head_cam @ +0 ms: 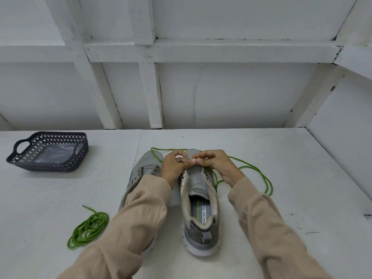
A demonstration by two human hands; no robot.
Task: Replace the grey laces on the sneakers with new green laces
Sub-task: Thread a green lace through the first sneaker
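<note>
Two grey sneakers stand side by side on the white table, toes pointing away from me. The right sneaker [201, 210] has no lace in its upper eyelets, and its insole print shows. My left sleeve partly covers the left sneaker [145, 168]. My left hand [174, 168] and my right hand [216, 165] meet over the right sneaker's toe end, fingertips pinched together on a green lace [259, 178]. That lace loops out behind the toes and off to the right. A second green lace [88, 228] lies coiled at the left front.
A dark perforated plastic basket [16, 158] stands at the back left of the table, with clear plastic in its bottom. A white panelled wall rises behind the table, and a white side wall closes the right.
</note>
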